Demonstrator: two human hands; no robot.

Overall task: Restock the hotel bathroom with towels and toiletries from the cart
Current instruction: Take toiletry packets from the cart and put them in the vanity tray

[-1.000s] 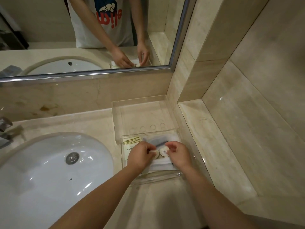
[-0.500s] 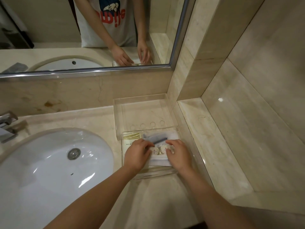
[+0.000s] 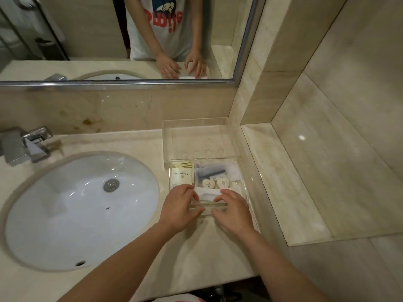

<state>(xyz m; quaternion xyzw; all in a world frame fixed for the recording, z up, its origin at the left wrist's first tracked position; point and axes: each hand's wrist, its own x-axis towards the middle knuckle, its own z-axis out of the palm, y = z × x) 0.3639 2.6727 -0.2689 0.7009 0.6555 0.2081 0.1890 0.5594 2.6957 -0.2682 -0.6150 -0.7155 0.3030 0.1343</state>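
Observation:
A clear acrylic tray sits on the counter to the right of the sink. In it lie a cream packet, a grey-blue packet, two small cream soaps side by side, and a white packet at the front. My left hand is at the tray's front left corner, its loosely bent fingers reaching over the front wall onto the white packet. At the front right, my right hand touches the same packet with its fingertips. Neither hand holds an item.
The white sink basin fills the left, with a chrome tap behind it. A second clear tray stands behind the first, against the wall below the mirror. A raised marble ledge borders the right.
Both hands have drawn back from the two soaps to the tray's front edge. The soaps now lie uncovered in the tray.

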